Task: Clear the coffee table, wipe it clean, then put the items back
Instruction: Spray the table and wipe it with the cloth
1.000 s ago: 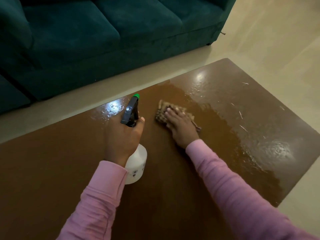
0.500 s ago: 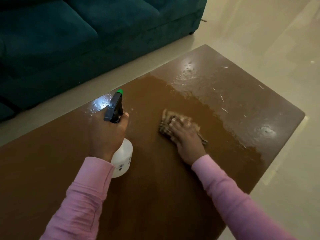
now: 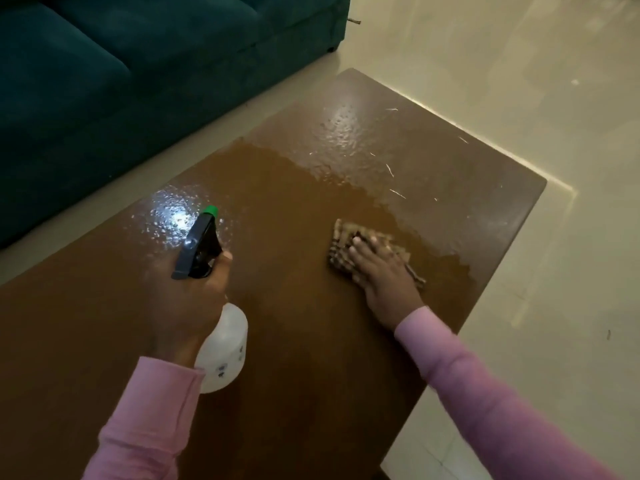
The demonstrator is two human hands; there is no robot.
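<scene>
Wiping seems the step in hand: our right grip (image 3: 384, 277) presses flat, fingers straight, on the checked cloth (image 3: 341, 245), which lies on the counter (image 3: 311, 358) at 3 o'clock from the spray bottle (image 3: 227, 351); wet sheen (image 3: 346, 140) spreads at 1 o'clock from the cloth, so we judge that patch comes next. Our left grip (image 3: 187, 299) curls round the bottle's neck, nozzle toward 12 o'clock, ready to respray
</scene>
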